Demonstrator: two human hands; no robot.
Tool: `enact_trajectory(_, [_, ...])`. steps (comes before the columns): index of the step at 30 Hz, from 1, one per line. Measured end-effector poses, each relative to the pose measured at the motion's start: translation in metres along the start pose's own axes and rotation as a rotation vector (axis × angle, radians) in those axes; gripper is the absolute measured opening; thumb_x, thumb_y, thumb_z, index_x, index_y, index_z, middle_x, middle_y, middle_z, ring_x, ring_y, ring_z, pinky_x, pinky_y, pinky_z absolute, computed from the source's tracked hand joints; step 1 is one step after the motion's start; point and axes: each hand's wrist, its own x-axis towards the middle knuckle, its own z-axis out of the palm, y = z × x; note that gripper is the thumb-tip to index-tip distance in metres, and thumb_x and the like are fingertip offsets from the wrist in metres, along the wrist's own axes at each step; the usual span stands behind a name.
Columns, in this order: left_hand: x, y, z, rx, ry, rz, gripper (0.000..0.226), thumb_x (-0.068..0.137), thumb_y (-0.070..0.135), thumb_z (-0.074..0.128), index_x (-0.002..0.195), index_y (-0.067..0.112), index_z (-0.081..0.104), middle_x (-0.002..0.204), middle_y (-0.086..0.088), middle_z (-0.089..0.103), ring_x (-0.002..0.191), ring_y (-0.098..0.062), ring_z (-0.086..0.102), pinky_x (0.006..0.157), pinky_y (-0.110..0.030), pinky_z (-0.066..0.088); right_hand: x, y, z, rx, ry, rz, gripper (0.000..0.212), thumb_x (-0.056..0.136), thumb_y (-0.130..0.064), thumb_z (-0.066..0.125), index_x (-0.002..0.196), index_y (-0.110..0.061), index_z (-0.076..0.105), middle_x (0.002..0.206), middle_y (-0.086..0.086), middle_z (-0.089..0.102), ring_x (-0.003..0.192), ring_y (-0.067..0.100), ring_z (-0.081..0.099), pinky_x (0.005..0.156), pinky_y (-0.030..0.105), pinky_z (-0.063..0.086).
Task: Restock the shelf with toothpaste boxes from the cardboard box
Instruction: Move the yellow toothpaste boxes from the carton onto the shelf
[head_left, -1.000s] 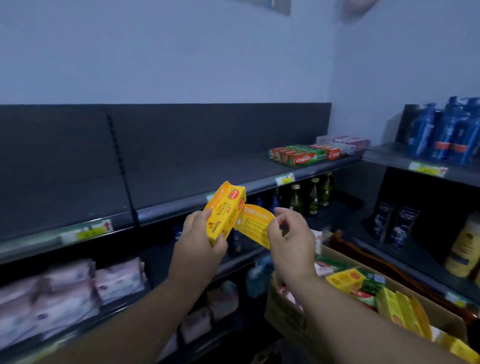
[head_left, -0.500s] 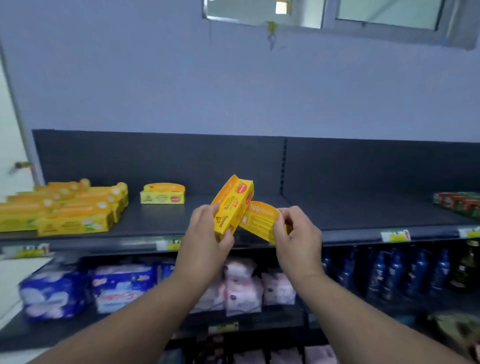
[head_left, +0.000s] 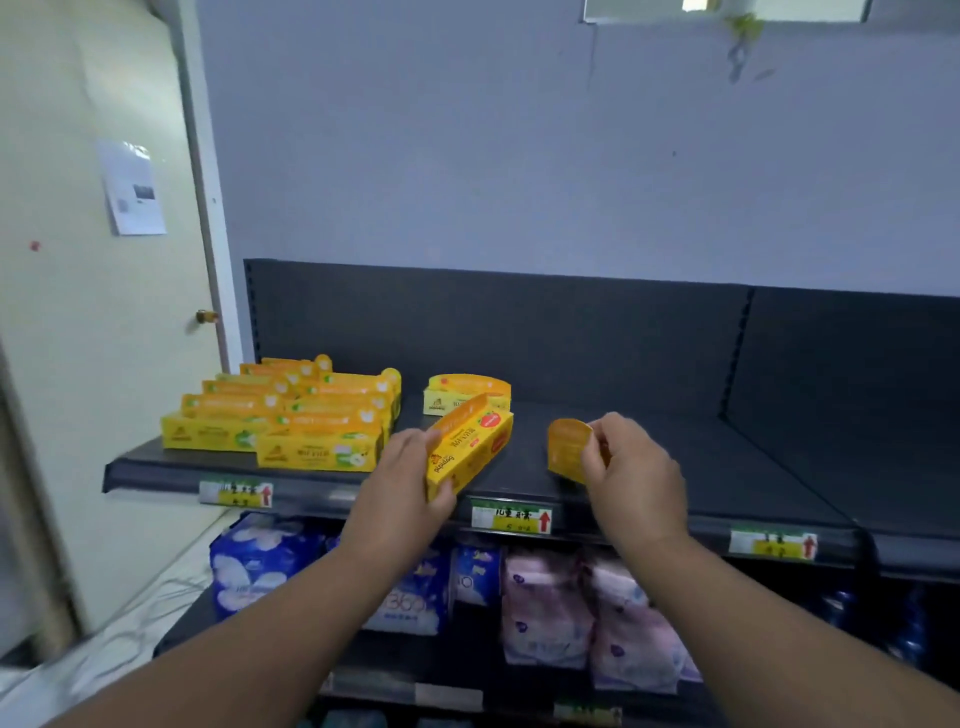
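Note:
My left hand (head_left: 405, 480) grips a yellow toothpaste box (head_left: 470, 444) by its near end, tilted over the front edge of the dark top shelf (head_left: 675, 467). My right hand (head_left: 631, 467) pinches a second yellow box (head_left: 569, 448), seen end-on, just above the shelf. Behind them one yellow box (head_left: 466, 394) lies on the shelf. At the shelf's left end several yellow boxes (head_left: 291, 415) lie stacked in rows. The cardboard box is out of view.
Price tags (head_left: 511, 518) run along the shelf's front edge. The lower shelf holds blue packs (head_left: 265, 561) and pink packs (head_left: 587, 618). A door (head_left: 98, 312) with a knob stands at the left. The top shelf's right part is bare.
My view has swung left along the shelf to the yellow stacks. My hands have drawn apart, each with its own box, and lowered toward the shelf.

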Motion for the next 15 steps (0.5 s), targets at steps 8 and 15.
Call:
enact_trajectory(8, [0.042,-0.018,0.014,0.110,-0.140,0.024,0.056,0.091,0.030,0.060,0.142,0.022,0.039,0.139,0.009,0.039,0.110,-0.008,0.048,0.093,-0.021,0.042,0.027,-0.005,0.041,-0.129,-0.278,-0.034,0.023,0.098,-0.035,0.046,0.081,-0.019,0.044,0.086,-0.003,0.047,0.071,0.018,0.045,0.052,0.031,0.032])
enact_trajectory(15, [0.072,-0.021,0.020,0.281,-0.174,0.005,0.058,0.090,0.027,0.062,0.143,0.024,0.038,0.144,0.007,0.037,0.123,-0.012,0.047,0.100,-0.025,0.041,0.056,0.013,0.054,0.242,-0.432,-0.138,0.011,0.091,-0.040,0.062,0.093,-0.029,0.064,0.089,-0.013,0.060,0.082,0.005,0.056,0.068,0.025,0.047])
